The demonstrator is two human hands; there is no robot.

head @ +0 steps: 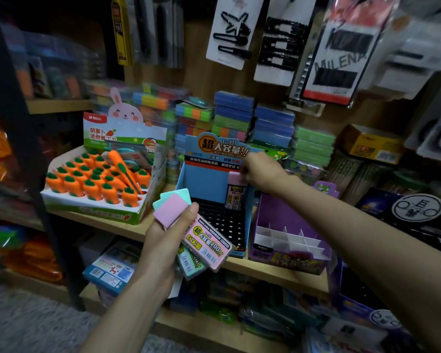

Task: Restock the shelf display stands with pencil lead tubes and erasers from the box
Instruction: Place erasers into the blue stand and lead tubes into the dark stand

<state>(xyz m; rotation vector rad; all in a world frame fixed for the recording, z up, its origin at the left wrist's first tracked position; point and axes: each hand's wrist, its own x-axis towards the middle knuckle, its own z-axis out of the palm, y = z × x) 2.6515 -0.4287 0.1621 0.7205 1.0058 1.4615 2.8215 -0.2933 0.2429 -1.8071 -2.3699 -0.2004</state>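
The wooden shelf (127, 230) carries the blue display stand (204, 179), whose header reads "2B/0.7MM". The left hand (163, 240) grips the tube stack (206, 240), pink and teal and fanned, in front of the stand. The long axes run from upper left to lower right, caps at upper left. The top label shows "200!!". The right hand (260, 171) pinches the pink cap of the single tube (236, 192), which stands upright at the right rear of the black grid (227, 225).
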